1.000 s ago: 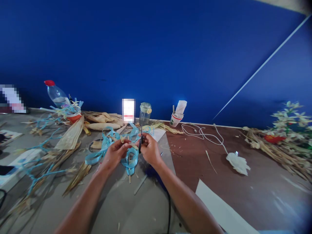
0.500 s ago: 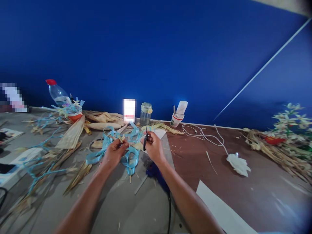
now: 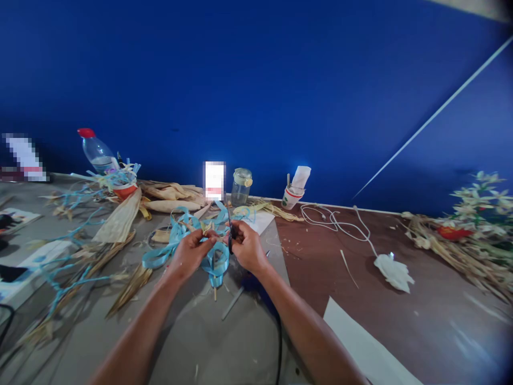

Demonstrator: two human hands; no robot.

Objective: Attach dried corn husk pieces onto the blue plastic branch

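Note:
My left hand [image 3: 191,252] pinches a small pale piece that looks like dried husk [image 3: 208,231]; its exact shape is too small to make out. Close beside it, my right hand [image 3: 247,247] is closed around the dark handles of scissors [image 3: 230,235], whose blades point up and away. The fingers of both hands nearly meet. Loops of light blue ribbon [image 3: 154,258] lie behind and beneath the hands. Partly hidden under my right forearm is a dark blue tool with a black cord [image 3: 279,342].
Dried husks [image 3: 172,205], a clear jar [image 3: 241,187] and a paper cup [image 3: 292,198] stand or lie along the blue wall. A red-capped bottle [image 3: 96,152] leans at left. To the right are a white cable [image 3: 363,230], white paper [image 3: 360,342] and dried stalks [image 3: 441,248].
My right hand has moved left with the scissors, bringing it close to my left hand. The left hand keeps its pinch and has shifted slightly right.

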